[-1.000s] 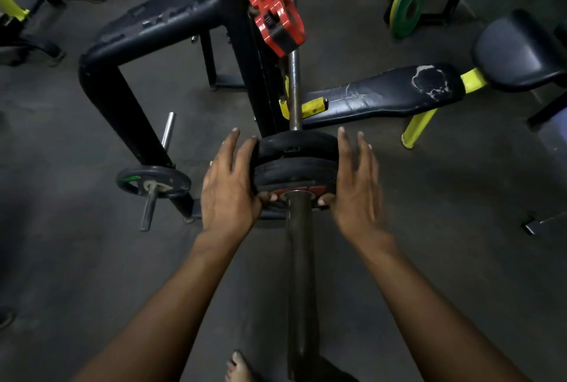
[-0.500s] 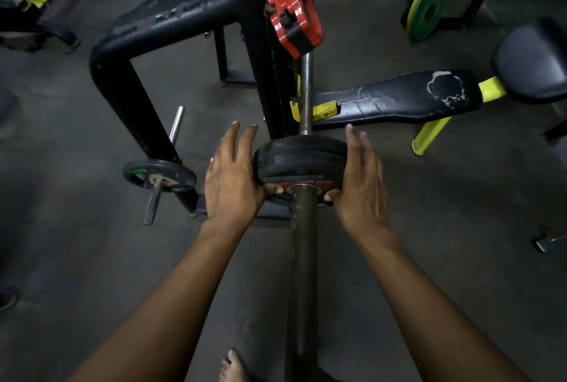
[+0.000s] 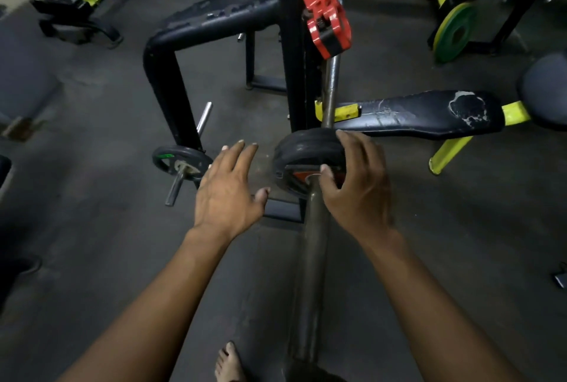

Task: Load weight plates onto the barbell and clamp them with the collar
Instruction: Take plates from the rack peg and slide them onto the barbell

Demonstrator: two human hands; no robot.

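Observation:
The barbell sleeve [image 3: 311,274] runs away from me down the middle of the view. Black weight plates [image 3: 302,148] with a red centre sit on it. My right hand [image 3: 356,188] grips their right edge, thumb on the near face. My left hand [image 3: 228,188] hovers to the left of the plates, fingers spread, touching nothing. A red collar [image 3: 326,19] is perched higher up on the thinner bar shaft [image 3: 333,87], beyond the plates.
A black rack frame [image 3: 171,68] stands left of the bar, with a small plate [image 3: 181,162] on its storage peg. A worn black bench pad [image 3: 423,114] lies to the right. A green plate [image 3: 455,33] leans at the back right. My bare foot [image 3: 228,364] is below.
My left hand has come off the left edge of the plates and moved left, fingers spread. My right hand stays on the plates.

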